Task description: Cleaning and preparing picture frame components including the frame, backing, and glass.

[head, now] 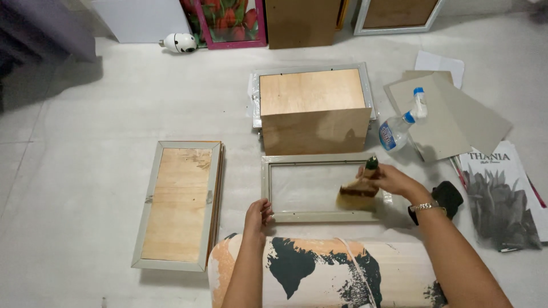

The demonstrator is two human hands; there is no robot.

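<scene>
Now brushing a glazed frame on the floor

Right hand [394, 179] grips a wide brush [358, 191], bristles on the glass at the right end of the grey frame [322, 215]. Left hand [258, 214], fingers curled, steadies the frame's lower-left corner. By my reading, the left part awaits brushing. Spray bottle [399, 126] lies near.

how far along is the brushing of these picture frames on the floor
Looks done: two frames already carry wooden backs, the frame lying at left and the one under the plywood board. In hand: the left hand steadies the open frame while the right hand sweeps a brush over its glass. Left: this frame has no back yet.
</scene>
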